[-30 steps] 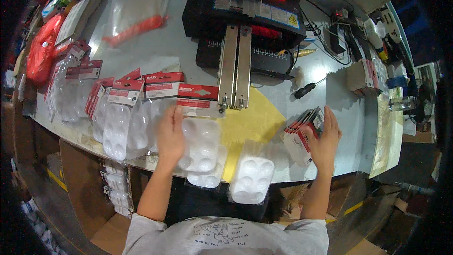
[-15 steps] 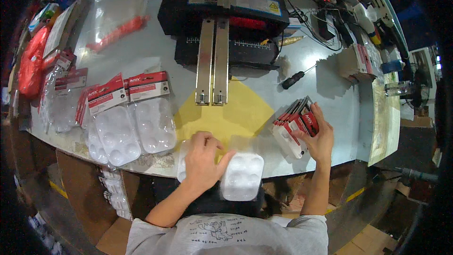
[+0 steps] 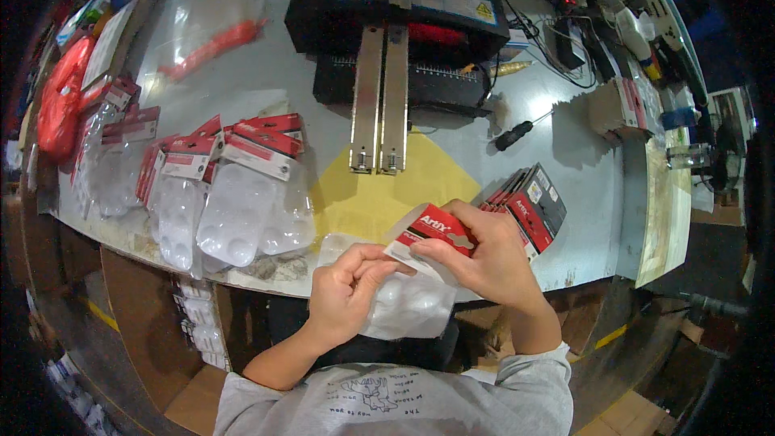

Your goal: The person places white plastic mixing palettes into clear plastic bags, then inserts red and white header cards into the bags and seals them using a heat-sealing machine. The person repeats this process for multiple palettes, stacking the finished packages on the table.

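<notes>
My right hand [image 3: 496,262] is closed on a folded red and white header card [image 3: 440,226], thumb in front and fingers behind. Just left of it my left hand [image 3: 345,291] pinches near the card's lower corner, at the top of a clear plastic bag; its exact grip is partly hidden. Below both hands the bagged white paint palette [image 3: 410,308], with round wells, hangs over the table's front edge. Another white palette [image 3: 333,247] shows partly behind my left hand. To the right of my right hand stands a fanned stack of header cards [image 3: 534,208].
Finished-looking carded palettes [image 3: 234,214] overlap at left. A black sealing or stapling machine [image 3: 395,8] with two metal rails [image 3: 379,105] reaches over a yellow sheet [image 3: 387,194]. A screwdriver [image 3: 517,134], a card bundle [image 3: 617,109] and cables lie at right.
My right hand has come left from the card stack with one header card. My left hand now pinches at the palette's bag beside it. The carded palettes at left lie differently.
</notes>
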`<state>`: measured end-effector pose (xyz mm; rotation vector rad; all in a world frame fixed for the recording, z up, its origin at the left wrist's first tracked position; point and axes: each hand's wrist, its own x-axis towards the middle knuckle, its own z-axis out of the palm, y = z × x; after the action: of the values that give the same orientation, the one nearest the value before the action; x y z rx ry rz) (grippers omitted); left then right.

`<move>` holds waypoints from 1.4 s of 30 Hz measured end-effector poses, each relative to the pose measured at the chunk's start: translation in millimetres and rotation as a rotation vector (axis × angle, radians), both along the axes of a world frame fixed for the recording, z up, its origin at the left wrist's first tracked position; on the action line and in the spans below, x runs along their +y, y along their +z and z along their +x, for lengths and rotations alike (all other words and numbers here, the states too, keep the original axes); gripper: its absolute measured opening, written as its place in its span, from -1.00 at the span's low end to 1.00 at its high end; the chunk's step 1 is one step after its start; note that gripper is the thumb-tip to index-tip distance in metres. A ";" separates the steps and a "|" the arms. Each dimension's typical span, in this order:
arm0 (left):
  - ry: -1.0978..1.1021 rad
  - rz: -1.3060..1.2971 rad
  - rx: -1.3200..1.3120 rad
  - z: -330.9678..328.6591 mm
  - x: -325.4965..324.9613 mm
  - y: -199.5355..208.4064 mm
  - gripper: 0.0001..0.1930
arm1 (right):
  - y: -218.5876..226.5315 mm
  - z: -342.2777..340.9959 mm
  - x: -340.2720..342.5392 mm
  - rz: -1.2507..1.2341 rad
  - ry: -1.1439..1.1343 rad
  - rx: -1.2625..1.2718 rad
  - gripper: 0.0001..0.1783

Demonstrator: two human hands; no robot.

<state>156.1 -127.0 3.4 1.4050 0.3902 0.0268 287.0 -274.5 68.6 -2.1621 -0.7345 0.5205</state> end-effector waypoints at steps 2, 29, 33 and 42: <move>0.031 0.034 -0.028 0.6 2.3 2.6 -0.84 | -6.8 -0.1 11.2 -0.012 0.008 0.016 -0.65; 0.321 0.324 0.080 0.7 25.6 -14.8 -0.75 | -54.6 -16.6 -8.1 0.300 -0.249 0.952 -0.80; 0.313 0.441 0.060 16.1 32.0 -26.0 -0.75 | -64.7 -9.7 11.1 0.304 -0.322 0.939 -0.82; 0.358 0.637 0.072 59.5 47.1 -52.6 -0.72 | -93.1 13.4 36.8 0.474 -0.450 0.811 -0.82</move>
<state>215.6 -80.0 -49.2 1.9465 0.7321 0.4255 300.4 -237.7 -24.5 -1.4159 0.0824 0.8018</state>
